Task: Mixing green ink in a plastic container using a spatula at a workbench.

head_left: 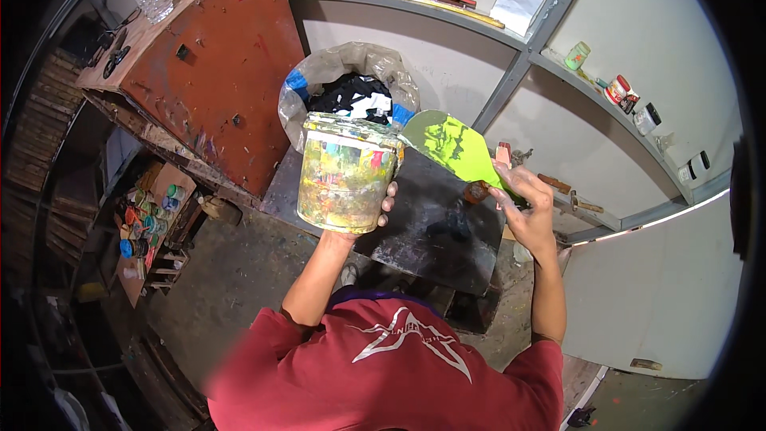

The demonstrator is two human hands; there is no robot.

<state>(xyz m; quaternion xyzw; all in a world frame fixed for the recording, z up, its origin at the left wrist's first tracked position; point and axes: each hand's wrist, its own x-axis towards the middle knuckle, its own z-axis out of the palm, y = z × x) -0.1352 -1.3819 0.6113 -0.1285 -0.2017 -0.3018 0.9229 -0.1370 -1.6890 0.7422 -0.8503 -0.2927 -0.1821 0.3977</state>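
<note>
My left hand grips a round tub from below and behind, fingertips showing on its right side. The tub is caked with yellow, white and multicoloured paint, and its inside cannot be seen. At its rim on the right is the broad end of a flat lime-green paddle-shaped tool, smeared with darker green. The tool narrows toward my right hand, whose fingers are bent and pinched at that end; its exact grip is partly hidden. A small reddish-brown thing shows by my right fingertips.
Below my hands stands a dark, scuffed table. Behind it, a large plastic bag holds black and white scraps. A rust-red cabinet rises at left, near a low rack with several paint jars. Wall ledges carry more jars.
</note>
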